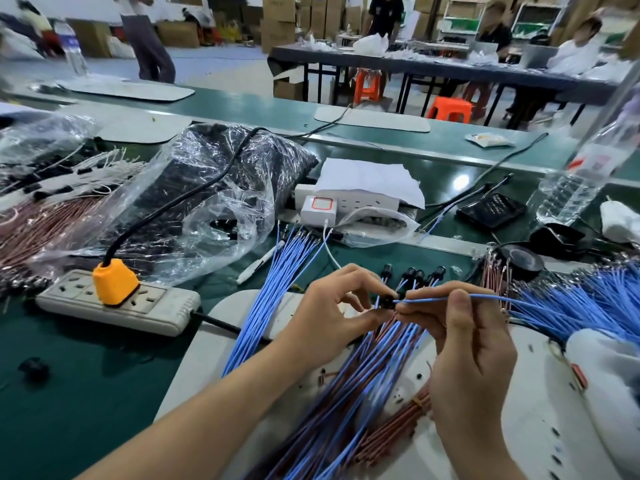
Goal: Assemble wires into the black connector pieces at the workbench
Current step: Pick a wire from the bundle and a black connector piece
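A: Hands, count?
B: Two. Left hand (pixel 334 308) fingers pinch one black connector (pixel 388 301); right hand (pixel 464 344) fingers grip one blue wire (pixel 450 298) at its mouth, above the bench (pixel 86 368).
A: Stock?
B: Loose blue wires (pixel 273 289) and brown wires (pixel 391 431), uncountable; about five finished connectors (pixel 414 273) behind.
A: Surroundings?
B: One power strip (pixel 117 306), one orange plug (pixel 114 280), one bottle (pixel 571 188).

The person is wearing nothing on the left hand (pixel 332 306) or the right hand (pixel 464 348): no gloves, rings or watch are showing. Both forearms are showing bare, with no sleeve reaching into view.
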Demonstrator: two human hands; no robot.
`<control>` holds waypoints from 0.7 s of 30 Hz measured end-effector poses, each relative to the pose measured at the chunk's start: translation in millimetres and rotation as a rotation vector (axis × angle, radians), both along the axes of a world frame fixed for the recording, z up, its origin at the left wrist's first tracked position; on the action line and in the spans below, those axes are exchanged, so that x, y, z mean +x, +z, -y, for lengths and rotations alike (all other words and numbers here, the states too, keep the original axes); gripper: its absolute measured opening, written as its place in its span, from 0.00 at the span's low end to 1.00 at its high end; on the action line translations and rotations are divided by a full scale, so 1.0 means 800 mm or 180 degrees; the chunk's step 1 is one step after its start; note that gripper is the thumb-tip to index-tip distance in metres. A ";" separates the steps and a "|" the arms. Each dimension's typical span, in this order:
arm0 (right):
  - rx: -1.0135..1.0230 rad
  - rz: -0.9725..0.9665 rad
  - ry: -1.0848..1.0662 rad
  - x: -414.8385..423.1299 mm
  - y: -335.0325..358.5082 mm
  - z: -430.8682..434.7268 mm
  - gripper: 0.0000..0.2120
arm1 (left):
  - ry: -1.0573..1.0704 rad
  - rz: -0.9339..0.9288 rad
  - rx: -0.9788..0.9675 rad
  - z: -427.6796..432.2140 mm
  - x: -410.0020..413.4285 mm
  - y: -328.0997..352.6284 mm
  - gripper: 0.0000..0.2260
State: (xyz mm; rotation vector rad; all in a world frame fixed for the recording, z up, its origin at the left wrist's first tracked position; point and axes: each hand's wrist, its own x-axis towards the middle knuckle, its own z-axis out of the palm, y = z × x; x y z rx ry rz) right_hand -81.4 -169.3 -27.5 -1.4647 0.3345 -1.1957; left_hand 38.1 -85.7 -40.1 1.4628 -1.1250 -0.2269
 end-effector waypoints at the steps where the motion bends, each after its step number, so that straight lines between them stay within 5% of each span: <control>1: -0.0084 -0.0010 -0.0063 0.000 0.000 0.000 0.11 | 0.0002 0.0012 -0.0012 0.000 0.001 0.000 0.11; 21: -0.0728 -0.0337 -0.0352 -0.002 -0.003 0.010 0.10 | 0.0028 0.0538 0.0119 0.002 -0.004 -0.004 0.08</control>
